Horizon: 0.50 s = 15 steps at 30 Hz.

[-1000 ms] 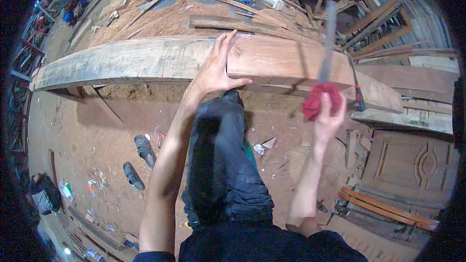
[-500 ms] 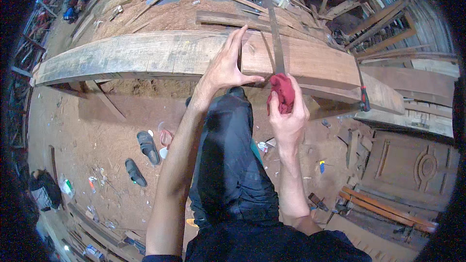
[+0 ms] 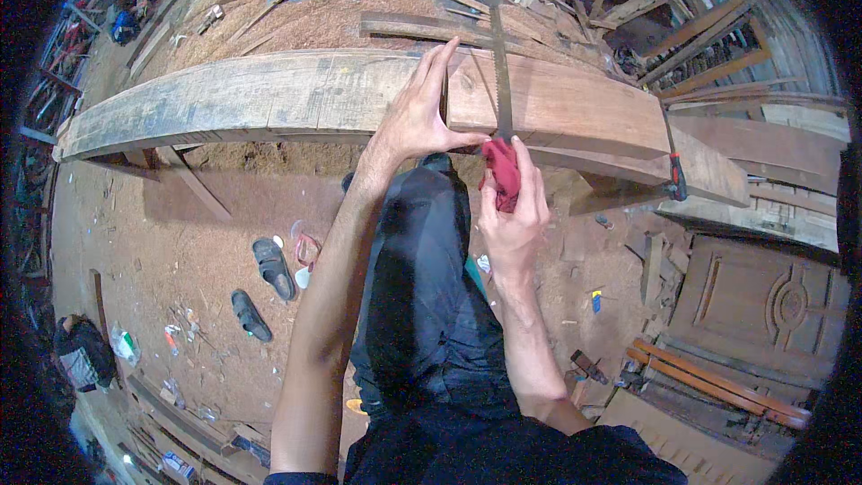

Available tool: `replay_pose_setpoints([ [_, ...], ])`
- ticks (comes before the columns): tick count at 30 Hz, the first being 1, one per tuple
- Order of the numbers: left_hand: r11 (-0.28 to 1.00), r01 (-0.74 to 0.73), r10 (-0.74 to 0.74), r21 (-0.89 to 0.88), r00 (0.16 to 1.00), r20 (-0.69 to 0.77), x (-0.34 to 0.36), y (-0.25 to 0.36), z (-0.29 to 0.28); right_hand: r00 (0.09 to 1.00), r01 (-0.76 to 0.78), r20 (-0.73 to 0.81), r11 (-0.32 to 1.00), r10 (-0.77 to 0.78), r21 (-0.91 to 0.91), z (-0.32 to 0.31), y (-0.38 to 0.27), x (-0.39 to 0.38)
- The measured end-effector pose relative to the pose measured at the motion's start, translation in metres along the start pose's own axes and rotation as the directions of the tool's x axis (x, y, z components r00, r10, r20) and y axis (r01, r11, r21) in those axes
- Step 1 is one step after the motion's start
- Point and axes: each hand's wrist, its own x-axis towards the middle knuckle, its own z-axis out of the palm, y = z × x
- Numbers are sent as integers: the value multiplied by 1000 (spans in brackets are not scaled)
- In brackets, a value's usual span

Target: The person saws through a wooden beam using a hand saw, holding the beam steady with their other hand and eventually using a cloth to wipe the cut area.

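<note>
A thick timber beam [image 3: 269,90] spans the view in front of me, with a dark narrow gap crossing it right of my left hand. My left hand [image 3: 417,112] rests on the beam's near edge beside that gap, fingers stretched out and thumb spread to the right. Red cloth [image 3: 504,181] covers the handle end of a handsaw, and my right hand [image 3: 516,216] is closed around it. The long saw blade [image 3: 500,63] points away across the beam, its teeth facing left. Whether the blade touches the wood, I cannot tell.
A red-and-black clamp [image 3: 677,176] hangs at the beam's right end. Beyond the beam, planks [image 3: 431,30] lie in sawdust. Black sandals [image 3: 272,268] are on the floor at left. A carved wooden panel [image 3: 763,305] and orange-brown wood strips [image 3: 709,382] lie at right.
My right hand has shifted left with the saw, bringing the cloth-wrapped handle close to my left thumb. My left hand keeps its place on the beam.
</note>
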Motion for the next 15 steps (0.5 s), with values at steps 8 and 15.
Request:
replay_pose_setpoints([
  [8, 999, -13, 13, 35, 1000, -8, -1, -1, 2, 998, -53, 42, 999, 53, -4, 2, -4, -3],
  [15, 1000, -11, 11, 0, 1000, -9, 1, 2, 1, 985, -143, 95, 990, 141, 11, 5, -15, -7],
])
